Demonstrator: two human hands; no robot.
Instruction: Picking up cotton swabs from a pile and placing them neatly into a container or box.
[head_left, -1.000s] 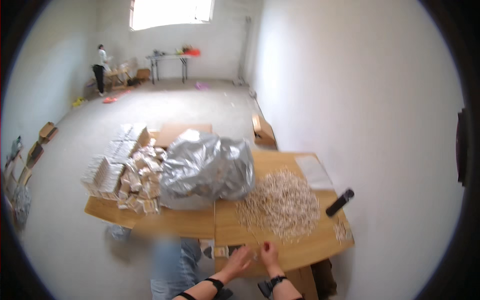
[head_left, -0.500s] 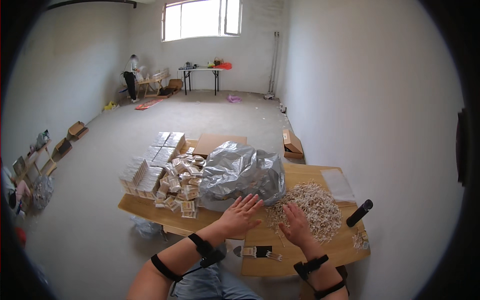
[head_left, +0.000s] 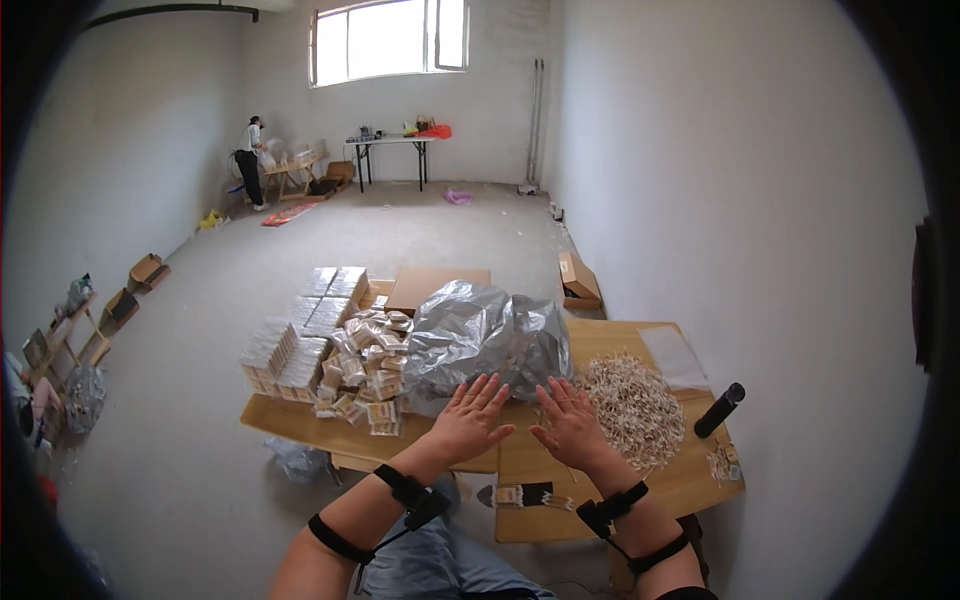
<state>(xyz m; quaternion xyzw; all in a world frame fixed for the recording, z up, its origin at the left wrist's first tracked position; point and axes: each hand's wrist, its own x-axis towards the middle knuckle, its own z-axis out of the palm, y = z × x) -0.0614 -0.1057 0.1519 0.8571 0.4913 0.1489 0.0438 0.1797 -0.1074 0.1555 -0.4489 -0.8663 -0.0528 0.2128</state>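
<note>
Head view shows our empty left hand (head_left: 465, 425) and right hand (head_left: 574, 430), fingers spread, at the near edge of the silver bag (head_left: 462, 330), its long side left to right. We see the pile of little sticks (head_left: 636, 408) right of the bag, nearer our right hand.

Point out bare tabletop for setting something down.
Free: front right, between swab pile and the near edge of the table; back, between bag and sheet; a strip in front of the stacks. Crowded: from stacks through packets to bag.

Black arm straps (head_left: 337, 543), blue jeans (head_left: 436, 562)
</note>
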